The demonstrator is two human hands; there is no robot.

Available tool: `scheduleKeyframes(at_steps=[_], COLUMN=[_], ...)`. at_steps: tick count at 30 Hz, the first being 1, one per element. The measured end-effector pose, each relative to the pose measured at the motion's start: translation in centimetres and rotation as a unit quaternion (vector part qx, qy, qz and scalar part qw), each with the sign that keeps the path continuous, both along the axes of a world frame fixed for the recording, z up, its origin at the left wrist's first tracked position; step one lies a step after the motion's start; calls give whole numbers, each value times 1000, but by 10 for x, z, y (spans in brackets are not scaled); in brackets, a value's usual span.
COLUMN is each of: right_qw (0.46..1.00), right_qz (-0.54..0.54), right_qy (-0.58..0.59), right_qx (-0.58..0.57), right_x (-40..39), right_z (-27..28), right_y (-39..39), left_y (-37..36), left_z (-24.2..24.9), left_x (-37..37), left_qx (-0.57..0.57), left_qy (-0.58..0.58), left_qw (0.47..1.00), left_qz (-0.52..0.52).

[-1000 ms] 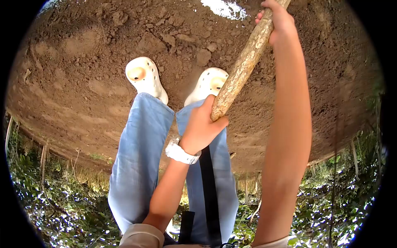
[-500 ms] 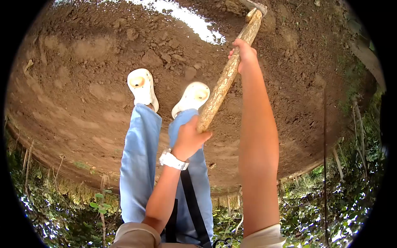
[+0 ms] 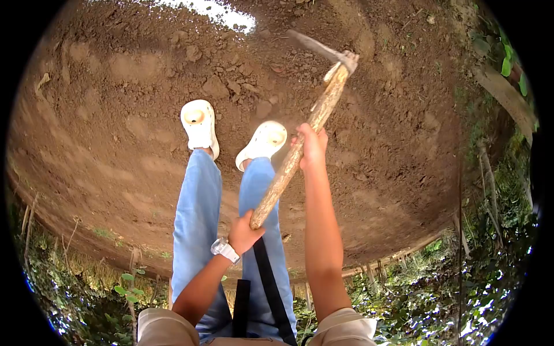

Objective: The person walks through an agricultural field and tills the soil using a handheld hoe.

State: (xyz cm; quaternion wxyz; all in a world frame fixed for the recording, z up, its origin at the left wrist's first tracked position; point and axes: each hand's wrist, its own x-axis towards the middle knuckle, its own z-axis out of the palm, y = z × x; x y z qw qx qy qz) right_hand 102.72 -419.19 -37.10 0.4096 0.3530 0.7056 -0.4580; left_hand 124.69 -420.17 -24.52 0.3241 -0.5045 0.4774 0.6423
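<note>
I hold a hoe with a rough wooden handle [image 3: 303, 135] and a metal blade [image 3: 314, 45] at its far end. My left hand [image 3: 243, 232], with a white watch on the wrist, grips the butt of the handle. My right hand [image 3: 312, 146] grips the handle near its middle. The blade hangs over loose brown soil [image 3: 115, 127], beyond my feet. My two white clogs [image 3: 199, 124] stand on the soil, below my light blue trousers [image 3: 199, 219].
Clods of earth [image 3: 214, 86] lie scattered ahead of my feet. A sunlit bright patch [image 3: 222, 11] shows at the far edge. Green plants and thin stems [image 3: 438, 288] border the dug ground behind and to the right, with a log [image 3: 505, 95] at the right.
The hoe has swung away from me and both arms have stretched out. The blade, out of view a second ago, is now visible over the soil. My hands look smaller and farther.
</note>
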Motion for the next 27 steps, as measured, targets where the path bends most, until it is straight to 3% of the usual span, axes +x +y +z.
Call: scheduleKeyframes(at_steps=[3,7,9,11,13,15,19,23,26,27], right_qw=[999,989,994,996,990,989,994,990,991,992], right_qz=[8,-47,-26,-1,72,73,22,59,63,56], right_qy=[42,108,96,86,90,107,73,80,75,86], right_qx=[-2,-92,-43,-4,78,69,76,102,86,73], right_x=[-38,-102,-107,-100,-101,-85,-34,38,58,54], right_z=[11,-38,-49,-56,-59,-56,-30,-21,2,10], right_y=[-10,-14,-23,-22,-23,-18,-8,15,3,-9], left_y=[-15,-50,-64,-69,-61,-61,-43,-26,-19,-21], left_z=[-26,-83,-97,-99,-95,-83,-55,-23,-7,-7], left_x=[-26,-95,-136,-169,-161,-147,-103,-55,-29,-26], left_qx=[-78,-179,-181,-90,-145,-87,-134,-27,-56,-123], left_qy=[57,111,141,91,112,100,76,-7,-24,14], left_qw=[994,968,965,982,972,986,979,999,997,989], left_qz=[-56,-138,-124,-136,-145,-102,-135,-46,-57,-77])
